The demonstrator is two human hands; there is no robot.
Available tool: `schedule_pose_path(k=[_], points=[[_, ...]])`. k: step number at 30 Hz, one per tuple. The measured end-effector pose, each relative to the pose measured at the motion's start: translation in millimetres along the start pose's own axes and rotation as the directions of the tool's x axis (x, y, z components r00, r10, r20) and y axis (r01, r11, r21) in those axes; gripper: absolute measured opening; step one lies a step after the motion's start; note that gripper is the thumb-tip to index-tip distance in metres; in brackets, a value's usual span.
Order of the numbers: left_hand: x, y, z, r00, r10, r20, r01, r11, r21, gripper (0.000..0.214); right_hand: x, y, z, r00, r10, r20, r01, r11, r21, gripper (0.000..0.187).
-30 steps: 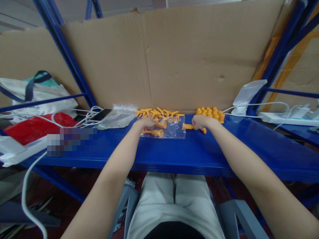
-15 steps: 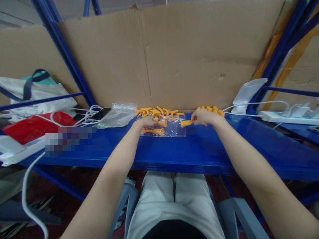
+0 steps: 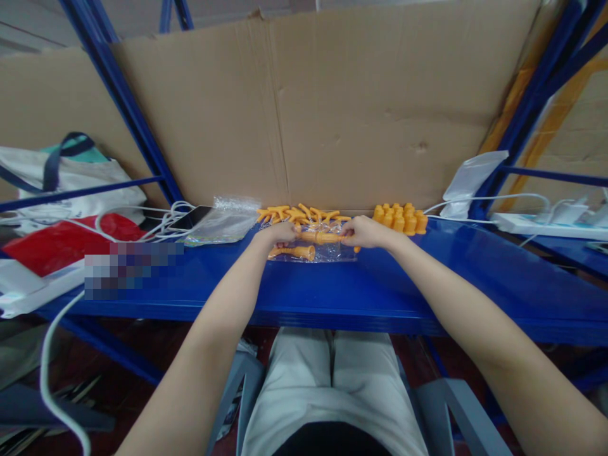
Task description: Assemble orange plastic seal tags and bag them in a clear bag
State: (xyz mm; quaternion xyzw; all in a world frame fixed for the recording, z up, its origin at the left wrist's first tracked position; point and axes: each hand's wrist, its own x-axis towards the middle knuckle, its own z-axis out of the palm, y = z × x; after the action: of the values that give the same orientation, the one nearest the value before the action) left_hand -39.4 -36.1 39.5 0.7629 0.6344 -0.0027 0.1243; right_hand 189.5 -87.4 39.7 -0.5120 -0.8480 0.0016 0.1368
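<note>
My left hand (image 3: pixel 285 234) is closed around the narrow end of a flared orange plastic piece (image 3: pixel 306 236). My right hand (image 3: pixel 352 232) grips a second, ribbed orange piece (image 3: pixel 327 238), brought end to end with the first; whether they are joined I cannot tell. Below them, another flared orange piece (image 3: pixel 300 253) lies on its side on a clear plastic bag (image 3: pixel 339 254). A small orange tip (image 3: pixel 357 249) shows under my right hand, its remainder hidden. Behind both hands is a pile of branching orange pieces (image 3: pixel 304 213).
Several orange pieces (image 3: pixel 401 219) stand upright at the right on the blue shelf (image 3: pixel 342 291). Clear plastic bags (image 3: pixel 225 221), a phone (image 3: pixel 192 217) and white cables (image 3: pixel 164 221) lie left. Cardboard (image 3: pixel 351 114) walls the back; a power strip (image 3: pixel 546 223) sits far right.
My right hand has moved left with its ribbed orange piece, which now meets the one in my left hand. The upright orange pieces at right are uncovered. My left hand has barely moved.
</note>
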Motion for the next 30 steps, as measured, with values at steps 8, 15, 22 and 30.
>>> schedule_pose_path(k=[8,15,22,30], points=[[1.6,1.3,2.4,1.000,0.006,-0.016,-0.006,1.000,0.008,0.032,11.7,11.7,24.3,0.986,0.009,-0.167,0.049,0.940,0.337,0.016],[2.8,0.9,3.0,1.000,0.023,-0.012,-0.022,0.999,0.043,0.031,18.9,25.6,34.8,0.991,0.030,-0.129,0.053,0.801,0.596,0.017],[4.5,-1.1,3.9,0.996,0.081,0.028,-0.083,0.994,0.070,0.031,13.1,11.2,31.2,0.964,0.042,-0.264,-0.004,0.990,0.140,0.018],[1.5,1.7,4.8,0.996,0.082,0.025,-0.083,0.996,0.044,0.030,4.6,1.5,25.8,0.997,0.043,-0.064,-0.055,0.975,-0.214,0.024]])
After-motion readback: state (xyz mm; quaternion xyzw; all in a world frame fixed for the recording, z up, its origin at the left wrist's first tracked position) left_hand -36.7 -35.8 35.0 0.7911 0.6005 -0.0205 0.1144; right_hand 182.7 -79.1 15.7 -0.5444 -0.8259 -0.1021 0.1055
